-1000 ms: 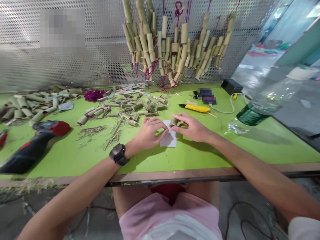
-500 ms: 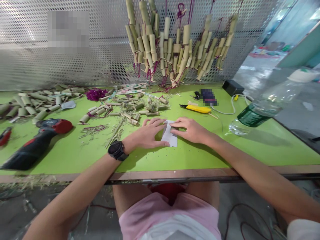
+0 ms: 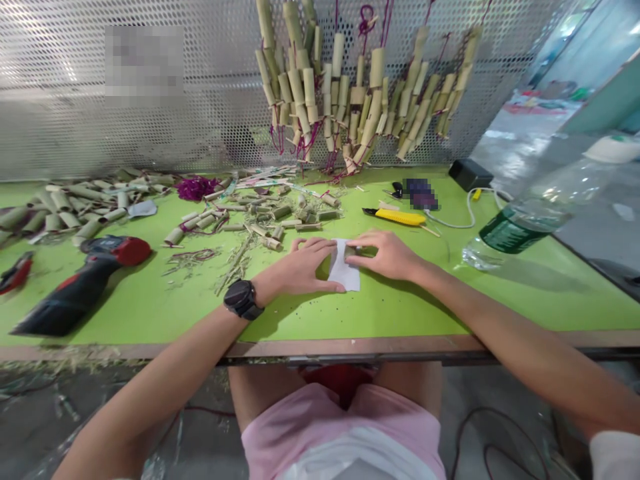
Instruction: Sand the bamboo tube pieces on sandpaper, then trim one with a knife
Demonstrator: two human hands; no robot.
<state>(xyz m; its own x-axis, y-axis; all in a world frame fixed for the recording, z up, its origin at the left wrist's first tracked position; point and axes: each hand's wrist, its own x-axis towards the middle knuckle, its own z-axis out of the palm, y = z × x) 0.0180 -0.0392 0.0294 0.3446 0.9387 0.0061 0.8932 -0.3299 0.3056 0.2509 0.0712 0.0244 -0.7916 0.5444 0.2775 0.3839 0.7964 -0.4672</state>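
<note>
A small white piece of paper (image 3: pixel 349 277) lies on the green tabletop between my hands. My left hand (image 3: pixel 305 267), with a black watch at the wrist, holds its left side, the fingertips near the far corner and the thumb near the close corner. On the opposite edge, my right hand (image 3: pixel 387 255) holds the sheet with thumb and fingertips close together. The undersides of the fingers are hidden. Beyond the right hand lies a yellow utility knife (image 3: pixel 400 217). Cut bamboo pieces (image 3: pixel 280 213) are scattered past my left hand.
A black and red power tool (image 3: pixel 90 280) lies at left, near red-handled pliers (image 3: pixel 17 275). A bamboo tube heap (image 3: pixel 65 203) and purple string (image 3: pixel 197 189) sit farther back. A water bottle (image 3: pixel 520 227) stands at right. Bamboo strands (image 3: pixel 350 100) hang against the perforated metal panel (image 3: pixel 210 60).
My right hand's thumb and fingers have shifted slightly at the paper's right edge. The left hand stays on the left side. The whole view has moved a little.
</note>
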